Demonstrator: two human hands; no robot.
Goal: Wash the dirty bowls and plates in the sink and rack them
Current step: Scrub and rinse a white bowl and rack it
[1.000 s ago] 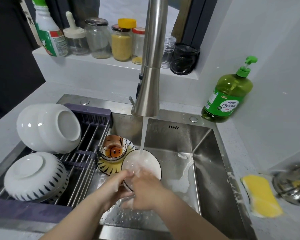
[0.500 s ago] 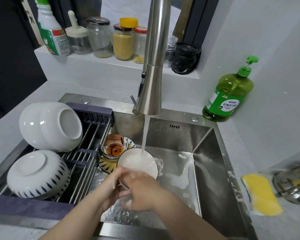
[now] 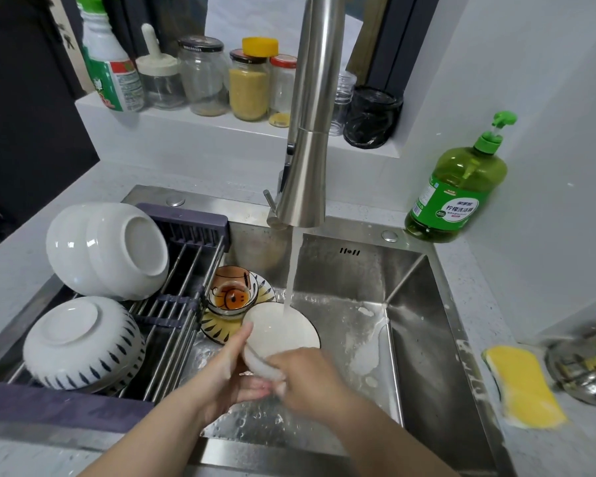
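Observation:
A white bowl (image 3: 280, 330) is tilted under the water running from the steel faucet (image 3: 305, 173) in the sink (image 3: 413, 325). My left hand (image 3: 228, 376) grips the bowl's left rim from below. My right hand (image 3: 308, 376) holds its near edge, fingers curled over the rim. Behind the bowl, a small orange patterned bowl (image 3: 230, 295) sits on a yellow striped plate (image 3: 217, 328). On the drying rack (image 3: 183, 297) to the left lie two white bowls (image 3: 107, 251) on their sides and an upturned blue-patterned bowl (image 3: 81, 344).
A green dish soap bottle (image 3: 456, 194) stands at the sink's back right corner. A yellow sponge (image 3: 525, 387) and a steel pot (image 3: 589, 366) lie on the right counter. Jars and bottles (image 3: 207, 77) line the ledge behind the faucet. Soap foam streaks the sink floor.
The bowl has turned and shifted slightly under the stream as both hands rub it; my left thumb now reaches up along its left rim.

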